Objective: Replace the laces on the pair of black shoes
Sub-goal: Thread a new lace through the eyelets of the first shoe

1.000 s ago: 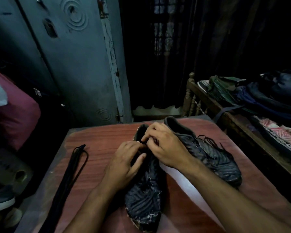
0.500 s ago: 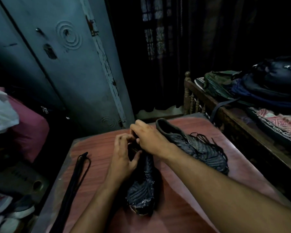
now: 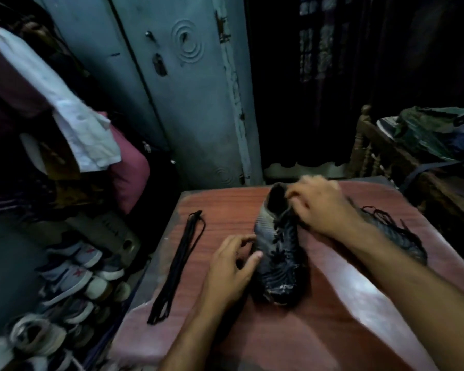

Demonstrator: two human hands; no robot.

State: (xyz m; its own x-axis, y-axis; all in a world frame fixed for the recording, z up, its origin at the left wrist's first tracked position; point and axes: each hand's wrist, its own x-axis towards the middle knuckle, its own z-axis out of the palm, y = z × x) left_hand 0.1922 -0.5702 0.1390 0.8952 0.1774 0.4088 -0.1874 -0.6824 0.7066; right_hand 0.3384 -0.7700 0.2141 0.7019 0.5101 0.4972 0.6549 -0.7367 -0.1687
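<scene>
A black shoe (image 3: 280, 259) lies toe toward me on the reddish table (image 3: 220, 204), its lace still threaded. My left hand (image 3: 232, 266) holds the shoe's left side, thumb and fingers against the upper. My right hand (image 3: 319, 207) is at the shoe's collar, fingers curled there; blur hides what they grip. The second black shoe (image 3: 397, 236) lies behind my right forearm with its loose lace (image 3: 381, 214) spread out. A bundle of new black laces (image 3: 178, 265) lies straight along the table's left side.
The table's left edge drops to a pile of sneakers (image 3: 73, 279) on the floor. Clothes (image 3: 73, 124) hang at the left. A grey metal cupboard (image 3: 188, 89) stands behind the table. A wooden bed frame (image 3: 370, 153) with bags is at the right.
My head has turned left, so the table sits further right in view. My left hand has slid from the collar down to the shoe's side. My right hand stays at the collar.
</scene>
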